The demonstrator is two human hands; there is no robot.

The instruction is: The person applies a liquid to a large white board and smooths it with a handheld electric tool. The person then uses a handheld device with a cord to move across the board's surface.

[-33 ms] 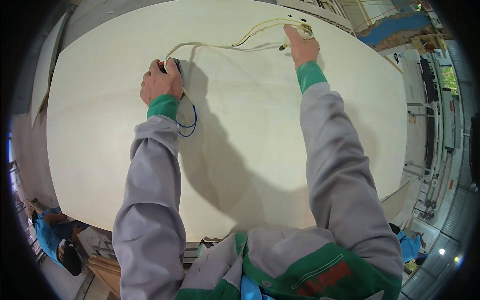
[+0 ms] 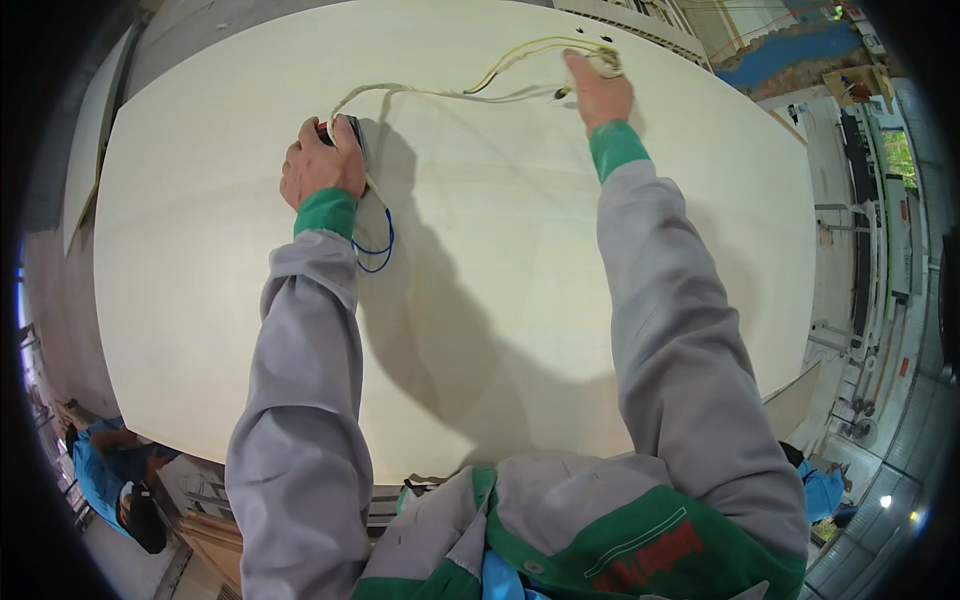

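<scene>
On the pale wooden desk (image 2: 200, 250), the left hand (image 2: 320, 165) is clenched on a small dark device (image 2: 352, 130) with a blue wire loop (image 2: 375, 250). A yellowish cable bundle (image 2: 440, 92) runs rightward to the right hand (image 2: 598, 88), which grasps its far end.

Large pale wooden panel (image 2: 520, 300) fills the view; grey workshop floor (image 2: 850, 260) and machinery lie beyond its right edge.

Both hands (image 2: 322, 165) (image 2: 598, 92) on pale cords (image 2: 440, 93) across a large board (image 2: 500, 300).
</scene>
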